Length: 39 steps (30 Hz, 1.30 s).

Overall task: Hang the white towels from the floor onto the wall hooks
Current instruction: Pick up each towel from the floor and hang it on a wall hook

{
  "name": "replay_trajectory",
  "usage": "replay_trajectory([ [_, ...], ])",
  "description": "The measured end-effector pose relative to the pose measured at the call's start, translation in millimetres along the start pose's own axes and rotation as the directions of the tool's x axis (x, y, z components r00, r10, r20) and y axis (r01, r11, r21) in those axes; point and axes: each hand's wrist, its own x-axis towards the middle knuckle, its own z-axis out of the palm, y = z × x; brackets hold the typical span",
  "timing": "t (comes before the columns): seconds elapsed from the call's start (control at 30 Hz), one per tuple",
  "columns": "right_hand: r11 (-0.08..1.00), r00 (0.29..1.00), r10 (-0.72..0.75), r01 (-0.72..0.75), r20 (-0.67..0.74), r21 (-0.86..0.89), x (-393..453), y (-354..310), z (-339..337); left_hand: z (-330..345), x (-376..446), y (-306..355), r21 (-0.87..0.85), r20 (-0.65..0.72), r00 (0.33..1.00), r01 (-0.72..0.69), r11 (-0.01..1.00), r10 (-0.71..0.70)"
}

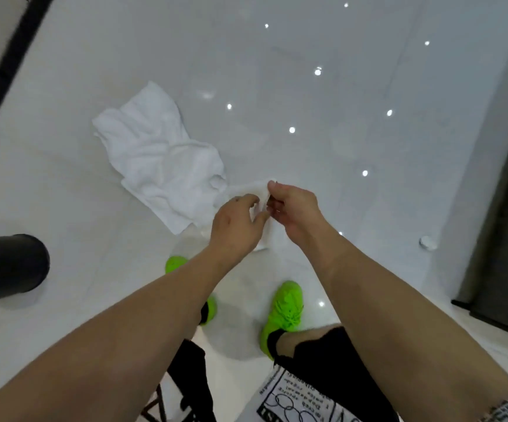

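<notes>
Glossy white floor, crumpled towel, left hand and right hand pinching small towel

Left hand: your fingers curl onto a white towel edge, thumb side up
Right hand: you pinch the same edge, touching the left fingertips
Second towel: crumpled on the glossy floor, just beyond your left hand
Green shoes: below both your hands
Black cylinder: well left of your left hand
</notes>
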Motion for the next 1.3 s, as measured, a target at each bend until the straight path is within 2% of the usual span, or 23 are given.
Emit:
replay_trajectory([
  [0.13,1.0,0.991,-0.023,0.022,0.129,0.01,-98.5,-67.9,-7.1,-70.3,-37.0,94.2,-0.008,-0.044,0.999,-0.014,1.0,0.014],
  [0.27,0.991,0.987,-0.117,0.108,0.111,0.084,-179.4,-128.4,-14.8,-137.9,-61.8,171.4,-0.01,-0.042,0.996,-0.074,0.997,0.074],
  [0.37,0.966,0.974,-0.212,0.195,0.086,0.172,-232.9,-169.3,-20.9,-190.3,-68.2,226.3,-0.018,-0.053,0.975,-0.219,0.976,0.218],
  [0.47,0.923,0.949,-0.316,0.303,0.019,0.238,-283.9,-203.5,-25.7,-238.7,-73.6,278.1,-0.042,-0.144,0.927,-0.354,0.934,0.345],
  [0.6,0.889,0.898,-0.405,0.431,-0.174,0.154,-348.9,-231.8,-36.4,-289.1,-91.8,336.9,0.032,-0.194,0.828,-0.531,0.847,0.526],
  [0.73,0.848,0.77,-0.464,0.529,-0.439,0.032,-402.5,-240.1,-46.8,-317.8,-121.6,392.9,0.032,-0.312,0.711,-0.655,0.755,0.63],
  [0.8,0.807,0.661,-0.467,0.59,-0.587,0.023,-426.5,-233.2,-56.2,-327.7,-138.6,415.5,0.022,-0.385,0.676,-0.674,0.738,0.629],
  [0.87,0.752,0.522,-0.45,0.659,-0.725,0.008,-452.7,-221.4,-68.3,-332.3,-154.6,429.9,0.046,-0.395,0.637,-0.706,0.707,0.662],
  [0.93,0.704,0.401,-0.452,0.709,-0.797,-0.042,-482.0,-215.6,-80.6,-331.0,-173.1,439.6,0.087,-0.348,0.59,-0.754,0.652,0.728],
  [1.0,0.639,0.354,-0.516,0.765,-0.781,-0.075,-515.1,-217.9,-90.1,-322.2,-196.6,449.5,0.087,-0.209,0.55,-0.813,0.575,0.809],
  [1.07,0.561,0.357,-0.631,0.823,-0.688,-0.087,-548.0,-219.9,-95.3,-306.2,-225.2,460.7,0.034,-0.047,0.484,-0.873,0.486,0.874],
  [1.17,0.505,0.386,-0.761,0.857,-0.521,-0.102,-590.9,-211.7,-106.8,-277.7,-270.5,478.4,-0.029,0.121,0.355,-0.932,0.36,0.927],
  [1.3,0.425,0.436,-0.788,0.896,-0.435,0.128,-635.1,-187.4,-152.8,-243.0,-324.4,500.2,-0.22,0.314,0.217,-0.931,0.293,0.924],
])
